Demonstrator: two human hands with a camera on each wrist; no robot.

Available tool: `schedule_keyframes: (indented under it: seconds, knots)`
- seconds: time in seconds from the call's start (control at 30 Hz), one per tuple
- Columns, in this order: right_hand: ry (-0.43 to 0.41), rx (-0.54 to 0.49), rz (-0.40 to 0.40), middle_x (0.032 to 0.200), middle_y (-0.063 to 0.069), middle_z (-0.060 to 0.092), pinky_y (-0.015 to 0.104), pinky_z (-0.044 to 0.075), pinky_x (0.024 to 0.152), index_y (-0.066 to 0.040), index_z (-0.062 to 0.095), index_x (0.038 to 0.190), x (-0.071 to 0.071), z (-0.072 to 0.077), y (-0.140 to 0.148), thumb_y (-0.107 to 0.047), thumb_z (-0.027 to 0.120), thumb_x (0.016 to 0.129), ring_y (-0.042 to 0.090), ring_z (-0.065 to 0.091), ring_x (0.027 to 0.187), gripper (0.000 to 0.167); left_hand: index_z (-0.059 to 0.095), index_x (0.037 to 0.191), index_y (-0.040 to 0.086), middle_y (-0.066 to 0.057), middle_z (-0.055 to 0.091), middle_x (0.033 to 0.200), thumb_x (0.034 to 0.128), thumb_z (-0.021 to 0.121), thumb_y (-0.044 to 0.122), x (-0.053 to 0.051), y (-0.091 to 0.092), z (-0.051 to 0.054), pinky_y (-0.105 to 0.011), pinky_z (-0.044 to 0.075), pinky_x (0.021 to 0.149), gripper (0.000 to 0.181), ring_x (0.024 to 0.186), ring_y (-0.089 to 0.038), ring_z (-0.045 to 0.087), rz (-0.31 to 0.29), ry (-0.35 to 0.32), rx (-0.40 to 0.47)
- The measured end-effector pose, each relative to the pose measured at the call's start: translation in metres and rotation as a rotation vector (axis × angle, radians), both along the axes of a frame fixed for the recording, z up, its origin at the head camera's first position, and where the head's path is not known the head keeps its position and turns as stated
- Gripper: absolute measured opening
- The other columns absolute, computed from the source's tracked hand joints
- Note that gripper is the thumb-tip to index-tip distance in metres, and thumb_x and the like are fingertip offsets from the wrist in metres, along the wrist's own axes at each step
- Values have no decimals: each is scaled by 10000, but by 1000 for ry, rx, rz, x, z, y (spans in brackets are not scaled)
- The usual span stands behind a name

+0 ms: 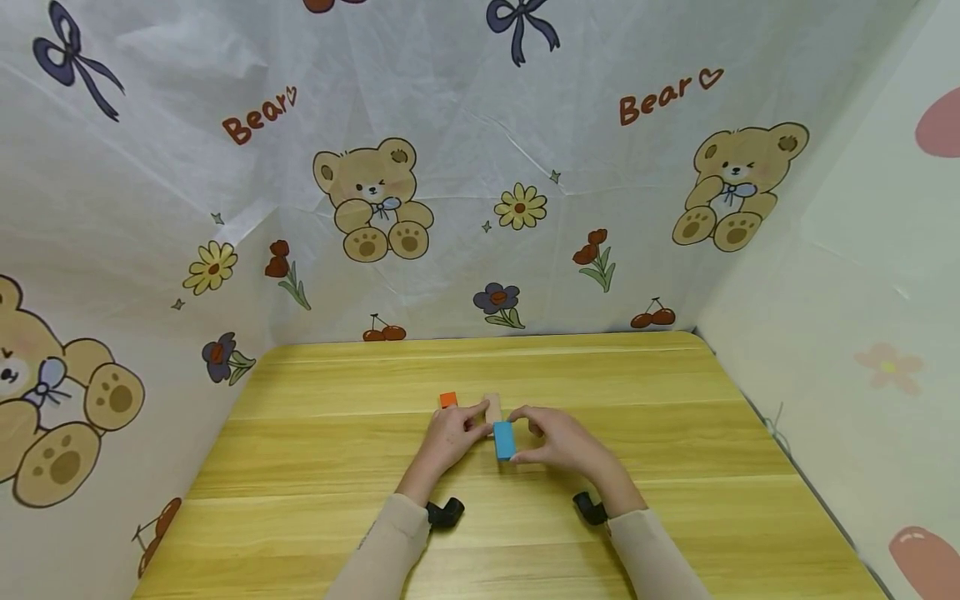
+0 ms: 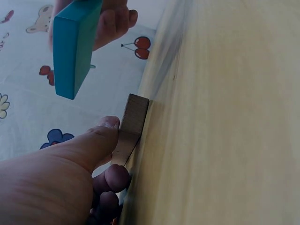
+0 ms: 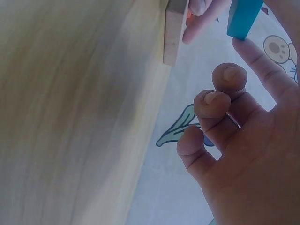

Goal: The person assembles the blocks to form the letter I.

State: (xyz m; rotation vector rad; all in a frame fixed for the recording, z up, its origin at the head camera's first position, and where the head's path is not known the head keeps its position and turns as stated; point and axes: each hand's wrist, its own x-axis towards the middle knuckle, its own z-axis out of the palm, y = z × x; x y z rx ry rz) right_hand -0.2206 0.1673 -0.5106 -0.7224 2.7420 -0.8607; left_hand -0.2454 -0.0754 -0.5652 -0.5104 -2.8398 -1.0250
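A blue block (image 1: 505,441) is pinched between the thumb and index finger of my right hand (image 1: 564,442); in the left wrist view the blue block (image 2: 74,49) is held up off the table. My left hand (image 1: 447,436) has its thumb and a finger on a plain wooden block (image 1: 492,407), which lies on the table. The left wrist view has the left thumb against the wooden block (image 2: 134,115). In the right wrist view the other right fingers (image 3: 211,104) are curled below the blue block (image 3: 244,18).
An orange block (image 1: 447,400) sits on the wooden table (image 1: 315,467), just behind the left hand. A cloth (image 1: 450,108) printed with bears and flowers hangs behind the table, and a pale wall stands on the right.
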Motion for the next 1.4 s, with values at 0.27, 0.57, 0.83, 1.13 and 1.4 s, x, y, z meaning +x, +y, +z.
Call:
schedule_keyframes:
  seconds: [0.27,0.57,0.83,1.13,1.4]
  knots:
    - [9,15,20,883,15,589,290,396,679,-266,650,1346,-1,-4,-4,-506,873,852,111,467,758,593,692,1429,211,106,553,635,990,755,364,-2,-1,0,-331,339,817,470,631,-72,402,6,-5,0]
    - [23,32,36,879,4,591,288,398,697,-254,663,1308,0,-9,-7,-497,882,845,109,472,765,567,695,1428,219,114,540,637,993,749,385,-3,-1,-1,-319,331,797,469,622,-67,400,5,5,-12]
    - [3,36,38,845,18,589,275,378,663,-226,667,1296,0,-12,-9,-484,881,850,104,459,725,558,698,1424,204,113,542,635,984,753,395,-3,-1,-3,-315,345,798,482,615,-59,395,-3,25,-9]
    - [-9,59,26,850,-9,600,287,399,673,-257,672,1277,-1,-18,-9,-503,881,846,107,484,737,539,697,1427,207,109,521,623,982,752,400,-3,0,-3,-327,317,806,488,663,-85,397,6,-2,-3]
    - [-32,71,17,844,-13,586,314,402,692,-222,675,1267,1,-19,-10,-491,881,850,129,495,756,538,693,1431,197,106,515,613,985,753,390,-1,0,-2,-342,333,822,490,602,-63,391,-3,-4,-3]
